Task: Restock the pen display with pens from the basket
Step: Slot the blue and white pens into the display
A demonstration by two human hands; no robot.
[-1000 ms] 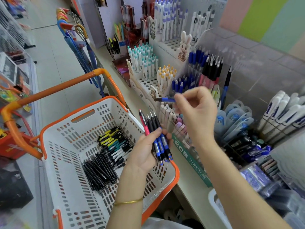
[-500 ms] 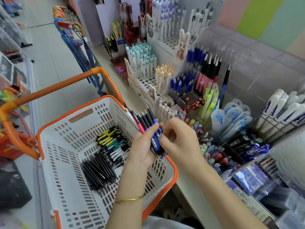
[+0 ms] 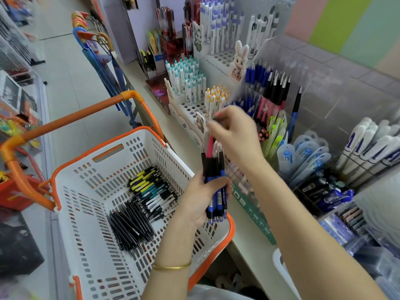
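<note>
The left hand (image 3: 199, 200) is curled around a bundle of pens (image 3: 217, 191) and grips it upright, with the tips pointing down. It is positioned over the basket (image 3: 231, 226), at the corner nearest the front edge of the table (image 3: 255, 260). The bundled pens have blue and black barrels, black grip sections and silver tips. A gold bracelet (image 3: 171, 267) sits on the left wrist. The right hand (image 3: 236, 135) is directly above the bundle. Its fingertips pinch the upper end of a red pen (image 3: 210, 146), which stands higher than the other pens while its lower part remains among them. Motion blur hides the exact finger placement. The basket is white slotted plastic with an orange rim and orange handles. Two further groups of pens lie on its floor, well apart from both hands: a pile of black pens (image 3: 129, 226), and beside it mixed pens (image 3: 153, 191) with yellow, teal and white barrels. The pen display (image 3: 279, 85) stands on the table beyond the right hand, toward the rear edge. Its clear compartments hold upright blue and black pens. To its left, a white perforated stand (image 3: 190, 107) carries teal-capped and yellow-capped pens, with many holes unfilled.
</note>
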